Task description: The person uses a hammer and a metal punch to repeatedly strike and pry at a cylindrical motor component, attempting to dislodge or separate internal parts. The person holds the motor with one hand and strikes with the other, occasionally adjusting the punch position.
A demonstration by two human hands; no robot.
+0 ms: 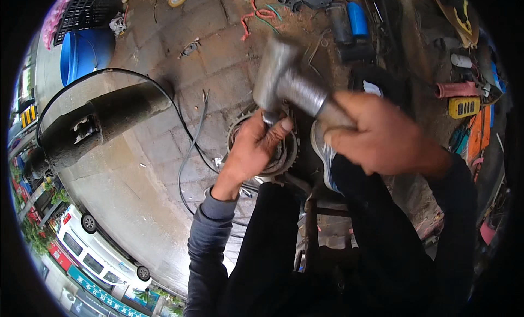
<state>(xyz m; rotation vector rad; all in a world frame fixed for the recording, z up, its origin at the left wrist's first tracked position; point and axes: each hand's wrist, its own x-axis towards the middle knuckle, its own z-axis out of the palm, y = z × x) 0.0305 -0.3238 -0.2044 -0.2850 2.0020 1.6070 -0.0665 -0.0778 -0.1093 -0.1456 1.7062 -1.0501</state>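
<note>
My right hand [376, 134] is wrapped round the handle of a metal hammer [284, 71], its head raised over the top end of a short metal tool. My left hand [251, 148] grips that short tool [270, 117], a punch or chisel, over a round metal housing [288, 149] with ridged edges, on the ground between my feet. The lower end of the short tool is hidden by my fingers. A dark cable [185, 123] and a thinner grey cable [197, 134] lie just left of the housing.
A long dark cylindrical body [117, 111] lies at left beside a blue bucket [76, 58]. Brick paving [191, 28] holds scattered wires. At right are a blue cylinder [357, 19], a yellow control box [464, 107] and assorted tools. A white car [98, 246] stands at lower left.
</note>
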